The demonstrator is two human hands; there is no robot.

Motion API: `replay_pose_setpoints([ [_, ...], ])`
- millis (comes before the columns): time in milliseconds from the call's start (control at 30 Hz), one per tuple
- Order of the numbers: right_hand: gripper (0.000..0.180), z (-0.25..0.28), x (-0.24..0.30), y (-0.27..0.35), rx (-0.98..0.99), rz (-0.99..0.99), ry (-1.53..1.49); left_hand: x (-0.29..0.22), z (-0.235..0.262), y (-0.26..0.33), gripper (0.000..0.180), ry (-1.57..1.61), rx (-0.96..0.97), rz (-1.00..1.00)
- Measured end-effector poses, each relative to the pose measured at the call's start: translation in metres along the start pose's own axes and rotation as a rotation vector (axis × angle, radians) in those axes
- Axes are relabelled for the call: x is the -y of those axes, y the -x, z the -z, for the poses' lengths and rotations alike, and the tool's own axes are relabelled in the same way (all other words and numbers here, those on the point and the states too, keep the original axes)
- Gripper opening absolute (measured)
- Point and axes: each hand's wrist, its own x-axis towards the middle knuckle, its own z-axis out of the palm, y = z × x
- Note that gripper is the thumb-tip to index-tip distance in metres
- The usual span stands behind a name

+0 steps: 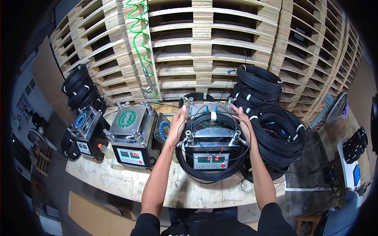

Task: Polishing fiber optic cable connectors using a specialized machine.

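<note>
A coil of black cable (214,176) hangs around the front of a metal polishing machine (210,150), its upper part lying across the top plate. A white tie (213,116) binds the coil near its top. Two blue connectors (212,108) sit on the plate above it. My left hand (178,126) grips the coil's left side by a corner clamp. On the opposite side, my right hand (243,122) holds it with the thumb toward the plate. Loose cable loops past both wrists. The fingertips are partly hidden behind the coil and machine.
Two similar machines (128,122) (84,126) stand to the left. Stacked black coils (275,137) crowd the right side, with more (78,86) at far left. Wooden pallets (202,51) rise behind the wooden table (189,198). A green coiled air hose (138,39) hangs down. A fan (334,106) stands at right.
</note>
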Motion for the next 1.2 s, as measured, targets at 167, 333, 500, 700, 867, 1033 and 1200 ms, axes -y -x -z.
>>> replay_pose_setpoints([
  [167, 0.079, 0.002, -0.002, 0.000, -0.021, -0.007, -0.048, -0.008, -0.002, 0.004, 0.064, -0.075, 0.003, -0.094],
  [333, 0.078, 0.011, -0.012, -0.002, -0.053, -0.040, -0.095, -0.017, -0.005, 0.006, 0.072, -0.201, 0.129, -0.108],
  [500, 0.078, 0.009, -0.011, -0.004, -0.026, 0.017, 0.051, -0.006, 0.002, 0.001, 0.076, -0.108, 0.092, -0.075],
  [700, 0.080, 0.002, -0.006, -0.002, -0.055, 0.057, 0.028, -0.006, -0.001, 0.004, 0.077, 0.014, -0.034, -0.038],
  [867, 0.071, 0.003, -0.005, 0.000, -0.178, 0.051, -0.031, -0.006, -0.001, 0.003, 0.072, -0.084, 0.007, -0.105],
  [1033, 0.064, 0.002, -0.006, 0.002, -0.208, 0.077, -0.054, -0.011, -0.002, 0.007, 0.072, -0.132, 0.044, -0.146],
  [1200, 0.065, 0.006, -0.009, -0.001, -0.169, 0.103, -0.052, -0.005, -0.001, 0.004, 0.076, -0.090, 0.026, -0.081],
])
